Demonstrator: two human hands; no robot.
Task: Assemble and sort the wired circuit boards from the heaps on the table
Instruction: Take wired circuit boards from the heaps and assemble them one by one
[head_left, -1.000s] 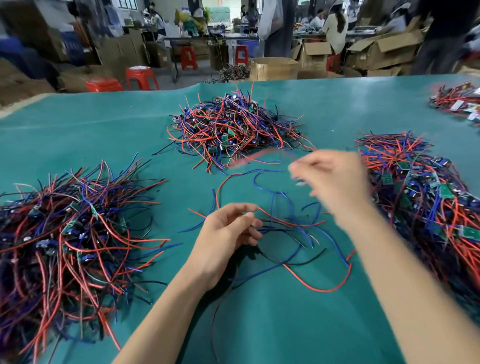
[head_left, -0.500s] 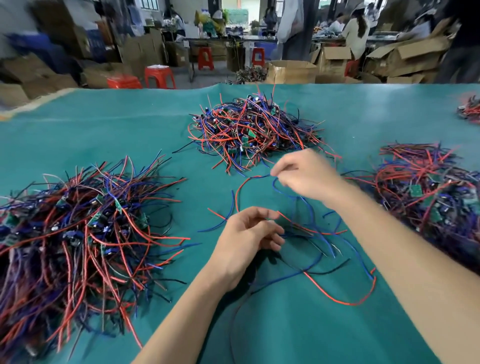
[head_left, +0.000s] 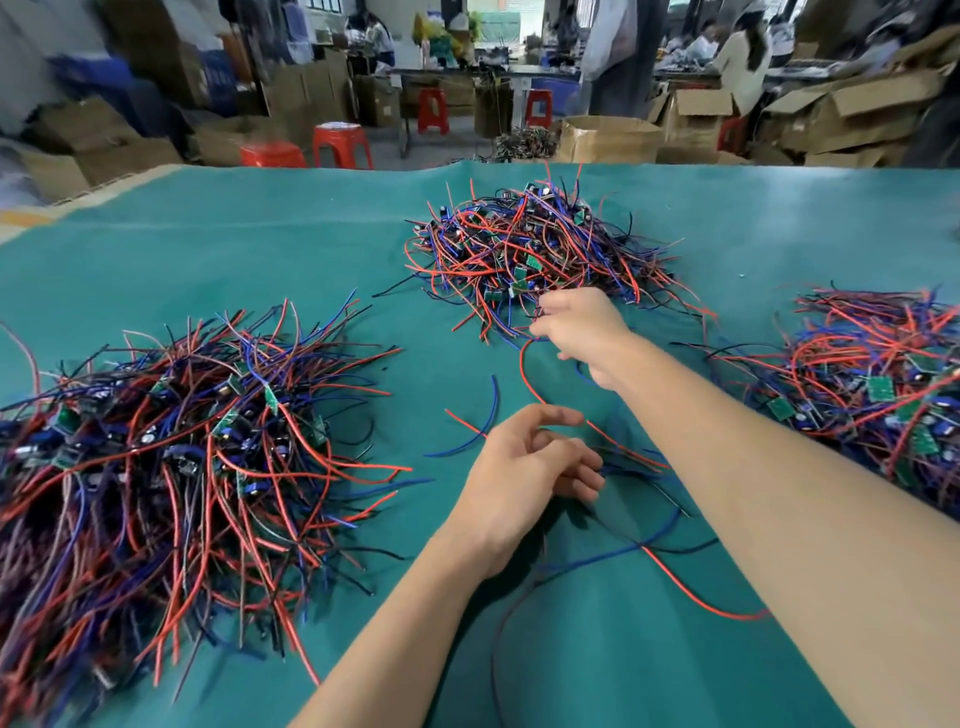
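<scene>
**Hands among heaps of wired boards**

Open cardboard boxes (head_left: 608, 137) stand beyond the tabletop (head_left: 208, 249); their contents cannot be made out. Three heaps of small green boards trailing red, blue and black wires lie on the green cover: left heap (head_left: 171, 441), far heap (head_left: 535, 249), right heap (head_left: 878, 384). The right hand (head_left: 584, 332) reaches the far heap's near edge, fingers curled around wires there. The left hand (head_left: 524, 473) rests over loose wires (head_left: 670, 566), fingers loosely bent; whether it grips any, I cannot tell.
</scene>
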